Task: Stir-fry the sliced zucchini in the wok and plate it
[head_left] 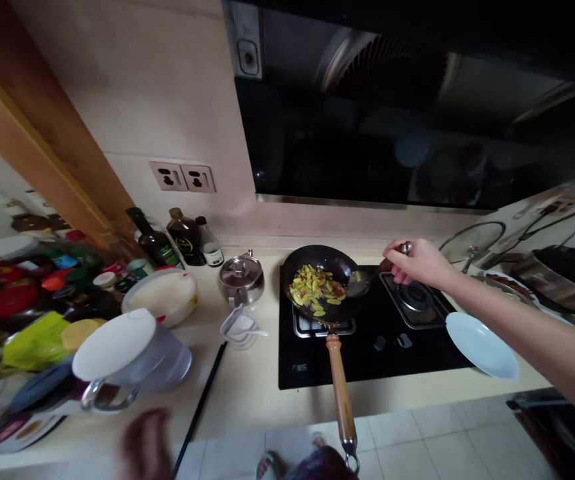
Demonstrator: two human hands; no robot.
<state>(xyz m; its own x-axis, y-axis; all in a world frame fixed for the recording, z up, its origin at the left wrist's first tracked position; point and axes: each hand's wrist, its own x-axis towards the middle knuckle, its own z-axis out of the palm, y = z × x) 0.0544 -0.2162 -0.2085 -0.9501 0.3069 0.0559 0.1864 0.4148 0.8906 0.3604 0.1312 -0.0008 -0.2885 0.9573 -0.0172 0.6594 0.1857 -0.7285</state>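
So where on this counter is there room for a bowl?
The widest bare patch of counter lies between the black strip and the stove, nearer the front than the small clear container. A narrower one borders the stove's front, with the pan's handle passing over. The left end is crowded with jars; the pale plate takes space at right.

Location: a kitchen, apparently domestic, cooking counter area.
Center of the frame: a black glass two-burner gas hob (327,367) is set in a cream countertop (247,407); a black round wok with a wooden handle (340,393), containing green and yellow food pieces (312,287), sits over the left burner. Upper right: a black glossy range hood (367,147) is mounted on the wall above the hob. Left of center: dark glass seasoning bottles (185,237) stand against the pale tiled wall (167,100), below white wall sockets (182,177). Bottom edge: light square floor tiles (407,433).
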